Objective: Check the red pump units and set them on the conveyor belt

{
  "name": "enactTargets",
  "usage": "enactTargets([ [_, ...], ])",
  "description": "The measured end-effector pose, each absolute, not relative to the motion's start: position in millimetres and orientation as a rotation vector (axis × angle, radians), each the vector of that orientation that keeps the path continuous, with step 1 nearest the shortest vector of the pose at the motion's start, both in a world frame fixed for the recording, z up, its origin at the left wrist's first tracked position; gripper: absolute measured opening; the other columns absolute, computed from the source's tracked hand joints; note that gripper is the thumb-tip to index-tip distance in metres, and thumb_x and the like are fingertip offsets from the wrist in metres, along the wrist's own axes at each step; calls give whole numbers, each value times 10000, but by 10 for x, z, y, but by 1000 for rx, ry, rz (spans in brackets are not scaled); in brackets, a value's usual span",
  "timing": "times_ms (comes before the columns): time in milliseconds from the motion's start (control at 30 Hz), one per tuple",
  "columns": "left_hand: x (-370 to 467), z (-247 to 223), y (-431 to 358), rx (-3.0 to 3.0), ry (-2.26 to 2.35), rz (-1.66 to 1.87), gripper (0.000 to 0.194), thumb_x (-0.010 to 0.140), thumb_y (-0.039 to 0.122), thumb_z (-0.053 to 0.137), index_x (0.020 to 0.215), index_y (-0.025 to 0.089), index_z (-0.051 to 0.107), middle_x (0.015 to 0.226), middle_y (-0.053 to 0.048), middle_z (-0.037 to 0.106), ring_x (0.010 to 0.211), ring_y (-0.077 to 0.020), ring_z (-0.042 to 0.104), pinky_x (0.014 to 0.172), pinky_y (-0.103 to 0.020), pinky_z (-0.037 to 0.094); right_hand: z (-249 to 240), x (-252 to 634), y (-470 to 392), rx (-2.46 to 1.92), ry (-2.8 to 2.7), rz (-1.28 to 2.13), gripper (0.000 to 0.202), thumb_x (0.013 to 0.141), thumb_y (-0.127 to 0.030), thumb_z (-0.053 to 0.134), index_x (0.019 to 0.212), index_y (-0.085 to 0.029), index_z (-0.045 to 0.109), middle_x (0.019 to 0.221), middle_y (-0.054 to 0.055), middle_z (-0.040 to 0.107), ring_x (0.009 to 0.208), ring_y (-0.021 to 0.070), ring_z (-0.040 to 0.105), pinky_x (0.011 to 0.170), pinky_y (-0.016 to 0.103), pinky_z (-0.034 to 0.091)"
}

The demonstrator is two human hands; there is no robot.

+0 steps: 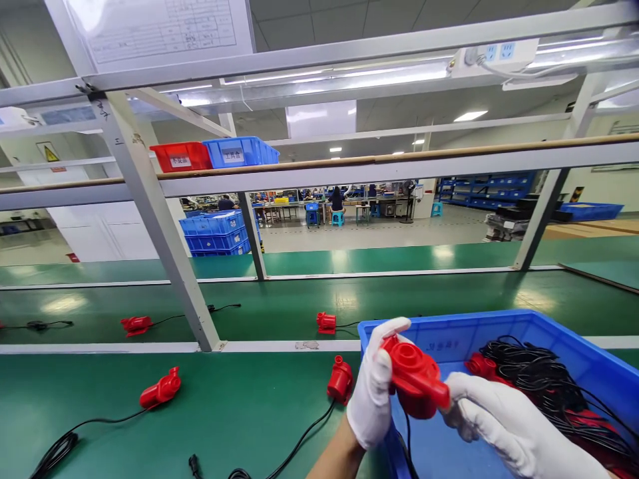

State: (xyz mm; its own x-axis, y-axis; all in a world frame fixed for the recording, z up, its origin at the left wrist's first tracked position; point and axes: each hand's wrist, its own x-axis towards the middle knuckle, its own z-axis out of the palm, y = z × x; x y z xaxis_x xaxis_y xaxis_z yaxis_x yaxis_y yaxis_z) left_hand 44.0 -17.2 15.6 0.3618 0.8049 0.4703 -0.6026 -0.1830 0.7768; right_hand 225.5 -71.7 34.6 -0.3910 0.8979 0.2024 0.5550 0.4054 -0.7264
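My left hand [377, 382], in a white glove, grips the left side of a red pump [414, 372]. The gloved fingers of my right hand [492, 412] are closed at the pump's outlet on its right side. A black cable hangs below the pump. Both hands are above the left part of a blue bin [444, 332]. Inside that bin, at the right, lie more red pumps and a heap of coiled black cables [539, 379]. Just left of my left hand, another red pump [340, 380] stands on the green table [239, 392].
One red pump [160, 389] with a cable lies at the left. Farther back are red pumps [326, 323] [136, 325] on a green strip. A slanted metal post [164, 233] rises at left. Above, a shelf holds a red bin [182, 157] and a blue bin [242, 153].
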Motion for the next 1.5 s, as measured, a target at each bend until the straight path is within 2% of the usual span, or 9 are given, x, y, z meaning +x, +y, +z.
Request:
enactTargets([
  [167, 399, 15, -127, 1772, 344, 1523, 859, 793, 729, 558, 1462, 255, 300, 1049, -94, 577, 872, -244, 589, 855, -421, 472, 329, 2349, -702, -1215, -2051, 799, 537, 970, -643, 257, 832, -214, 548, 753, 5, 600, 677, 139, 548, 680, 242, 448],
  [300, 327, -9, -42, 2126, 493, 1563, 788, 627, 724, 730, 1220, 232, 566, 1011, -145, 643, 907, -311, 625, 890, -477, 473, 381, 2392, -708, -1220, -2105, 724, 565, 907, -726, 341, 890, -215, 582, 842, 14, 633, 765, 165, 580, 733, 254, 469],
  [400, 311, 54, 6, 2374, 337, 1684, 673, 622, 673, 775, 1120, 258, 597, 929, -115, 682, 900, -313, 656, 835, -487, 520, 400, 2395, -716, -1186, -2122, 683, 407, 952, -585, 422, 993, -233, 623, 963, 28, 666, 885, 178, 625, 824, 249, 498],
  [567, 314, 59, 65, 2560, -6, 2122, 792, 831, 324, 691, 1477, 235, 241, 1262, -179, 590, 1178, -311, 579, 928, -536, 522, 400, 2414, -713, -927, -2209, 579, 267, 952, -411, 526, 1161, -276, 623, 1201, 64, 639, 1081, 214, 622, 946, 264, 503],
  [667, 286, 26, 96, 2519, 107, 2149, 887, 834, 309, 683, 1521, 183, 136, 1402, -224, 458, 1258, -321, 525, 974, -528, 505, 395, 2437, -701, -918, -2159, 647, 312, 952, -466, 503, 1159, -261, 614, 1200, 79, 632, 1077, 236, 612, 957, 313, 502],
  [900, 236, 91, 151, 2701, 435, 1719, 999, 770, 713, 612, 1513, 201, 184, 1337, -203, 555, 1188, -319, 589, 964, -465, 500, 487, 2396, -562, -1174, -1649, 1016, 523, 988, -592, 287, 793, -194, 566, 683, 28, 638, 632, 155, 602, 665, 285, 519],
  [1067, 292, -26, 186, 2783, 760, 1276, 771, 908, 596, 516, 1492, 191, 217, 1372, -193, 549, 1195, -322, 582, 975, -495, 489, 722, 2868, -125, -1529, -1365, 954, 615, 924, -677, 288, 778, -143, 557, 655, 85, 627, 497, 129, 562, 492, 260, 472],
  [1367, 492, -81, 146, 2607, 913, 565, 359, 952, 431, 516, 1272, 270, 545, 1133, -43, 679, 1024, -266, 630, 902, -434, 513, 2252, 4443, 903, -2184, -1394, 20, 483, 1031, -441, 338, 1100, -38, 594, 1011, 155, 653, 899, 166, 651, 830, 357, 487],
  [1500, 511, -134, 188, 2538, 946, 563, 308, 925, 411, 555, 1219, 321, 561, 1050, 6, 688, 947, -240, 635, 854, -389, 502, 2098, 4606, 1543, -2429, -1511, -197, 362, 1005, -405, 467, 1183, -119, 600, 1207, 107, 598, 1118, 216, 586, 975, 450, 461],
])
